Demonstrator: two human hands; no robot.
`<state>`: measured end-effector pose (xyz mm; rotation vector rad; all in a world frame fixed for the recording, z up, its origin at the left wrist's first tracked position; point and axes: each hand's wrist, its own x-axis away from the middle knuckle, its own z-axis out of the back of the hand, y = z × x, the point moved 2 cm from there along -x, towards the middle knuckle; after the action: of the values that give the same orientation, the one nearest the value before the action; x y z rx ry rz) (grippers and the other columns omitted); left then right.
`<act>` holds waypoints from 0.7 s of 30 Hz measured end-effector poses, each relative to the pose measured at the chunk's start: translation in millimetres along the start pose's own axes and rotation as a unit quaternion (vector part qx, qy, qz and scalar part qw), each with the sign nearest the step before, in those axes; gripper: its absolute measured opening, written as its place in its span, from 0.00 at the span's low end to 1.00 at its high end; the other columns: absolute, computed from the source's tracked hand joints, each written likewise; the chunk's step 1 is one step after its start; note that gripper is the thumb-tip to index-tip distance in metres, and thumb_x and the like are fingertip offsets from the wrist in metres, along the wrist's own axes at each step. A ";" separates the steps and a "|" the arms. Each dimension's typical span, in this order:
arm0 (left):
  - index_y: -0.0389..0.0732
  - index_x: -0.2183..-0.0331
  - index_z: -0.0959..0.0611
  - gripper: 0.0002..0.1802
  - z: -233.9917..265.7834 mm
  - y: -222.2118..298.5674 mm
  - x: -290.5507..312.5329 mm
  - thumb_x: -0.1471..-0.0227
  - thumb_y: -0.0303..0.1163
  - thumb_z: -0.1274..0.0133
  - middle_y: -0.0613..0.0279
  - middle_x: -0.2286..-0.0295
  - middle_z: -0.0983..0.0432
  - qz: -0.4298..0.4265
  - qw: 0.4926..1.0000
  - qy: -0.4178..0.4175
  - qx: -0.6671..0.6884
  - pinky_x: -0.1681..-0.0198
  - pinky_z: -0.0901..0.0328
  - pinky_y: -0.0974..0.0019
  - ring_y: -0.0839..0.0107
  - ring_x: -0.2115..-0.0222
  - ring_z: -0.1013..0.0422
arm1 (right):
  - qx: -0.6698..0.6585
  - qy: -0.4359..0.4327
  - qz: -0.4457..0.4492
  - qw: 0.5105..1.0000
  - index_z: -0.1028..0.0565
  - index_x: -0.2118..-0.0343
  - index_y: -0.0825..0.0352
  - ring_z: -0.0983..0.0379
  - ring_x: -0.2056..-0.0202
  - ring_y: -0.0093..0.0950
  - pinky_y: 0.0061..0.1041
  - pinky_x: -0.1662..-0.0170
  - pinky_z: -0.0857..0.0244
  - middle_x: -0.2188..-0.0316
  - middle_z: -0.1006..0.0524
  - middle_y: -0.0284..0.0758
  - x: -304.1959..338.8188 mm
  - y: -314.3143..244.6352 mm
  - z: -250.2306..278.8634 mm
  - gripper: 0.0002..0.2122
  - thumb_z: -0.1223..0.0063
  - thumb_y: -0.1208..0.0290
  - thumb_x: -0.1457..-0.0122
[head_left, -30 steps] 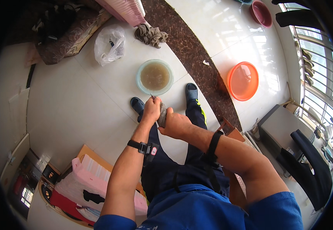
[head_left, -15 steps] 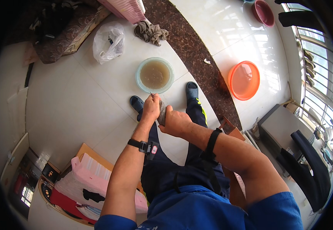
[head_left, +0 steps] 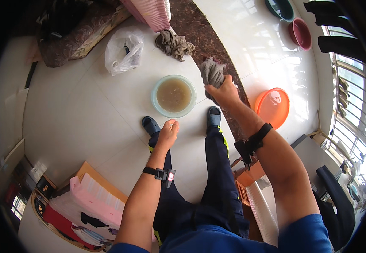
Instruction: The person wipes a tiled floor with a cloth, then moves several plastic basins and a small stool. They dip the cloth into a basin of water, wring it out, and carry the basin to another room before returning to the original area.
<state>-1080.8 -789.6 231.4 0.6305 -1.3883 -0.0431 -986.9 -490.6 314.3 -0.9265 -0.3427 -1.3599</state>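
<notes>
My right hand (head_left: pixel 226 92) is closed around a bunched grey cloth (head_left: pixel 212 71), held out over the dark floor strip to the right of the basin. Its loose folds stick up past my fingers. The light blue-green basin (head_left: pixel 153 98) stands on the floor just past my feet, with murky brown water (head_left: pixel 173 96) in it. On the near side of its rim, my left hand (head_left: pixel 168 133) has its fingers curled in and shows nothing in them. Another crumpled grey-brown cloth (head_left: pixel 174 45) lies on the floor beyond the basin.
An orange basin (head_left: pixel 287 107) sits right of the dark floor strip (head_left: pixel 229 69). Farther off stand a red basin (head_left: pixel 300 34) and a dark green one (head_left: pixel 279 9). A white plastic bag (head_left: pixel 124 50) rests at the far left. My slippers (head_left: pixel 151 125) flank the near floor.
My hands have come apart from the twisted cloth. The right one has carried it away to the right and outward, where it hangs looser. My left hand has let go.
</notes>
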 end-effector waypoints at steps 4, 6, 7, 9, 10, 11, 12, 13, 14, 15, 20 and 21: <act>0.34 0.44 0.27 0.28 14.7 -63.9 -29.7 0.35 0.46 0.51 0.52 0.62 0.19 -0.002 0.998 0.043 -0.044 0.56 0.28 0.61 0.63 0.61 0.22 | -0.019 0.070 0.018 0.997 0.42 0.38 0.72 0.24 0.48 0.52 0.43 0.44 0.30 0.50 0.23 0.57 -72.0 -10.9 -4.4 0.45 0.34 0.43 0.49; 0.32 0.46 0.25 0.27 23.0 -94.9 -43.6 0.36 0.44 0.49 0.52 0.66 0.17 0.005 0.997 0.065 -0.037 0.56 0.29 0.62 0.64 0.63 0.21 | 0.106 0.094 -0.012 0.990 0.43 0.31 0.62 0.39 0.35 0.48 0.51 0.35 0.42 0.38 0.32 0.50 -101.4 -9.2 -18.4 0.49 0.34 0.38 0.51; 0.32 0.46 0.25 0.27 29.3 -107.6 -55.1 0.36 0.43 0.49 0.52 0.66 0.17 0.008 0.997 0.069 -0.031 0.56 0.29 0.62 0.64 0.63 0.21 | 0.133 0.100 -0.023 0.986 0.43 0.31 0.62 0.40 0.34 0.47 0.52 0.35 0.44 0.37 0.33 0.49 -109.8 -2.4 -29.7 0.49 0.34 0.38 0.50; 0.32 0.46 0.25 0.27 42.8 -130.7 -79.7 0.37 0.42 0.48 0.52 0.66 0.17 0.036 0.996 0.079 -0.024 0.56 0.29 0.63 0.63 0.64 0.20 | 0.167 0.100 -0.038 0.980 0.42 0.32 0.63 0.41 0.34 0.47 0.51 0.34 0.44 0.37 0.34 0.48 -126.2 16.7 -53.9 0.47 0.35 0.40 0.48; 0.34 0.42 0.28 0.26 52.5 -140.0 -95.2 0.34 0.42 0.51 0.51 0.55 0.20 0.055 0.996 0.052 -0.055 0.56 0.26 0.56 0.61 0.57 0.21 | 0.179 0.100 -0.021 0.979 0.39 0.33 0.64 0.39 0.36 0.50 0.49 0.35 0.42 0.38 0.32 0.50 -130.6 29.3 -71.8 0.44 0.37 0.42 0.46; 0.34 0.43 0.28 0.26 60.1 -147.8 -111.1 0.34 0.42 0.50 0.51 0.55 0.20 0.039 0.995 0.061 -0.074 0.57 0.26 0.57 0.62 0.57 0.21 | 0.185 0.061 -0.023 0.981 0.38 0.34 0.65 0.37 0.37 0.51 0.48 0.36 0.40 0.40 0.31 0.51 -136.9 43.9 -92.3 0.41 0.38 0.43 0.45; 0.34 0.43 0.27 0.26 66.8 -156.4 -126.8 0.34 0.42 0.50 0.52 0.55 0.20 0.064 0.994 0.064 -0.057 0.58 0.26 0.58 0.62 0.58 0.21 | 0.191 0.024 -0.024 0.981 0.37 0.35 0.65 0.35 0.38 0.52 0.46 0.36 0.39 0.41 0.30 0.52 -142.3 60.4 -113.8 0.39 0.40 0.44 0.43; 0.34 0.44 0.27 0.27 73.7 -163.1 -144.2 0.36 0.43 0.48 0.53 0.56 0.19 0.071 0.993 0.079 -0.053 0.60 0.26 0.60 0.63 0.58 0.21 | 0.181 0.002 -0.006 0.983 0.36 0.35 0.66 0.34 0.40 0.52 0.46 0.37 0.38 0.42 0.29 0.53 -145.2 78.2 -136.2 0.38 0.41 0.46 0.42; 0.30 0.48 0.22 0.27 78.0 -168.0 -163.2 0.40 0.42 0.45 0.42 0.58 0.17 0.058 0.988 0.130 -0.053 0.47 0.31 0.59 0.54 0.53 0.22 | 0.178 -0.021 0.001 0.984 0.35 0.35 0.67 0.32 0.41 0.53 0.45 0.37 0.37 0.43 0.28 0.54 -148.5 96.8 -158.3 0.37 0.42 0.47 0.41; 0.29 0.48 0.22 0.28 86.4 -172.1 -180.0 0.41 0.42 0.45 0.38 0.56 0.19 0.052 0.982 0.145 -0.113 0.44 0.32 0.57 0.49 0.50 0.23 | 0.183 -0.036 0.001 0.983 0.34 0.37 0.69 0.30 0.41 0.50 0.44 0.38 0.36 0.44 0.27 0.54 -153.0 114.8 -178.5 0.35 0.43 0.47 0.40; 0.28 0.39 0.33 0.39 108.6 -192.4 -262.1 0.44 0.42 0.43 0.39 0.48 0.24 0.065 0.958 0.201 -0.195 0.42 0.33 0.55 0.49 0.46 0.26 | 0.158 -0.090 -0.032 0.983 0.32 0.39 0.73 0.28 0.42 0.49 0.41 0.38 0.35 0.46 0.24 0.56 -196.4 180.2 -254.6 0.35 0.45 0.46 0.39; 0.27 0.38 0.34 0.40 109.6 -195.2 -274.9 0.44 0.42 0.43 0.39 0.48 0.24 0.053 0.951 0.212 -0.220 0.41 0.34 0.56 0.49 0.46 0.26 | 0.150 -0.090 -0.026 0.984 0.32 0.39 0.73 0.28 0.42 0.49 0.41 0.38 0.35 0.46 0.24 0.56 -205.9 187.4 -265.6 0.35 0.45 0.46 0.39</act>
<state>-1174.4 -888.9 -95.8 0.1736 -0.9467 -0.1204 -937.3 -556.8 -61.5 -0.7922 -0.6947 -1.2332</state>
